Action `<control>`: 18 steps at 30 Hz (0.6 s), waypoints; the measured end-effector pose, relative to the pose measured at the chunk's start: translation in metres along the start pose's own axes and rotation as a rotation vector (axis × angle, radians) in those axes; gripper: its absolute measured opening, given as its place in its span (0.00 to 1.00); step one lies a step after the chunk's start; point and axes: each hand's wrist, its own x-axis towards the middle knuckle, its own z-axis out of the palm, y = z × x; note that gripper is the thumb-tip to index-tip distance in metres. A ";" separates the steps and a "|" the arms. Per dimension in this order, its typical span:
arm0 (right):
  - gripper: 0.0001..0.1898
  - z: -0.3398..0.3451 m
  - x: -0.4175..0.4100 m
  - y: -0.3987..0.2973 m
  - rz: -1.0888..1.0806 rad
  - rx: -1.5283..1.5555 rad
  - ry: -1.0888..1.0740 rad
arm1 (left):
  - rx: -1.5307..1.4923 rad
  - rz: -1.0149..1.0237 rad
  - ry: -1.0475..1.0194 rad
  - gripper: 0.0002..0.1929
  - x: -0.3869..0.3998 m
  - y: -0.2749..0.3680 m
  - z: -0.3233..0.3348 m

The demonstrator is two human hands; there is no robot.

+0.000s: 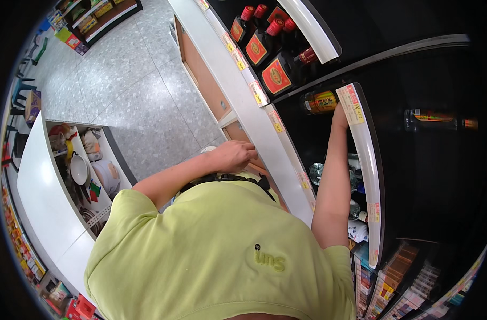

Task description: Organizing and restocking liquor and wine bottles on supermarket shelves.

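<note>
My right hand reaches in under the white front strip of a shelf. Its fingers are mostly hidden there, beside a dark bottle with a yellow-orange label. Part of that bottle is behind the strip too, and I cannot tell whether my hand grips it. In front of my waist is my left hand, loosely curled near the lower white shelf ledge. Nothing shows in it, though its palm is hidden. Another bottle with a similar label appears farther right against black.
Dark bottles with red labels and caps crowd the adjoining bay. Clear bottles stand near my right forearm. To my left, a white-sided unit holds pans and packed goods. A stocked shelf stands across the grey tiled floor.
</note>
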 end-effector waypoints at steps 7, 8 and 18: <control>0.16 0.017 0.012 0.012 -0.098 -0.146 0.048 | -0.004 -0.013 -0.016 0.12 0.002 -0.003 0.002; 0.15 0.019 0.010 0.014 -0.111 -0.168 0.055 | -0.010 -0.013 -0.011 0.12 0.002 -0.003 0.003; 0.15 0.042 0.030 0.034 -0.238 -0.393 0.124 | -0.020 0.004 -0.035 0.14 0.006 -0.003 0.004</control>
